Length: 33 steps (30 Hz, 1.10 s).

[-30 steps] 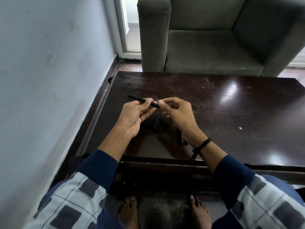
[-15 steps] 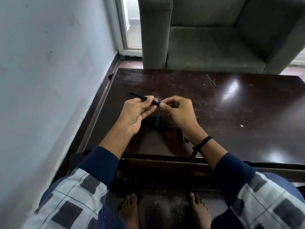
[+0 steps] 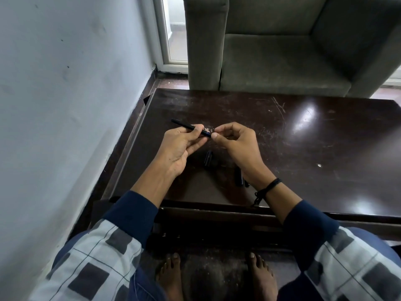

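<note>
I see hardly any shift since before. Above the table [image 3: 303, 153], the left hand [image 3: 180, 148] grips the pen [image 3: 188, 126], its length slanting from far left to near right; the right hand [image 3: 237, 144] pinches its right end. A pale mark there is unreadable.

On a dark, shiny, scratched table [image 3: 303, 137]: one short black piece [image 3: 208, 158], a second black piece [image 3: 239, 178] (partly hidden) and a white speck [image 3: 319, 165].

Dim, cool daylight from the glass door [image 3: 173, 29] at upper centre. Two glare patches on the glossy worktop [image 3: 303, 120], right side. Soft shadows under the wrists. Wide-angle bending at frame edges; focus fairly sharp throughout.
</note>
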Tool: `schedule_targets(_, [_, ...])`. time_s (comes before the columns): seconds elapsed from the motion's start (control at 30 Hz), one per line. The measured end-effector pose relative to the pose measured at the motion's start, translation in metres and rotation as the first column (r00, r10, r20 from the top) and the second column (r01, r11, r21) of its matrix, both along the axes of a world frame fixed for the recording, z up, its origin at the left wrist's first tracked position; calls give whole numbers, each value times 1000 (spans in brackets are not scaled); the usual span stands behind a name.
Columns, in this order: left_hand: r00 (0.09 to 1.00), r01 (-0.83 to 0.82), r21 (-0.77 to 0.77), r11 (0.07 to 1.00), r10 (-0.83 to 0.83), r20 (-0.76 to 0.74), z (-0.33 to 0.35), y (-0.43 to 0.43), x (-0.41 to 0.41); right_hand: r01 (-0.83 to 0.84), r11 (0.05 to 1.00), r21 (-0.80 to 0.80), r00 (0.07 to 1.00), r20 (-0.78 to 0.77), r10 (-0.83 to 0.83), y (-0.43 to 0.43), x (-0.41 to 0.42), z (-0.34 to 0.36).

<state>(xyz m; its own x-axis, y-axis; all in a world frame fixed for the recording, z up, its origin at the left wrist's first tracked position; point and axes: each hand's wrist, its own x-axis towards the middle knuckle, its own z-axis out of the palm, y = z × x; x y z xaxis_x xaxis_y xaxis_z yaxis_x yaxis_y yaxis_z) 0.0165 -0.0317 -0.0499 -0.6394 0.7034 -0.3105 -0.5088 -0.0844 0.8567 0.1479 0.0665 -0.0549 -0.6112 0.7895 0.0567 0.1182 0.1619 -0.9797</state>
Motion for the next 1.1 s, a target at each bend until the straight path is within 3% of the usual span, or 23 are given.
schedule_targets(0.13, [1000,-8,-7,1000,8,4,0,0,0,3,998,-61,1000,2,-3,-1,-1,0])
schedule_targets(0.3, [1000,-1,-15,1000,1,0,0,1,1,4,1000,4,1000,27,-4,-1,-1,-1])
schedule_targets(0.53, [1000,-23,-18,1000,23,-13,1,0,-1,16,999,-49,1000,9,-15,-3,-1,1])
schedule_targets(0.67, [1000,-13,-24,1000,13,-4,0,1,0,12,999,31,999,29,-13,-2,0,-1])
schedule_targets(0.83, [1000,-15,-19,1000,15,-8,1,1,1,17,999,-31,1000,22,-17,-4,-1,1])
schedule_targets(1.1, [1000,-7,-18,1000,7,0,0,2,1,-24,1000,-1,1000,15,24,-3,1,2])
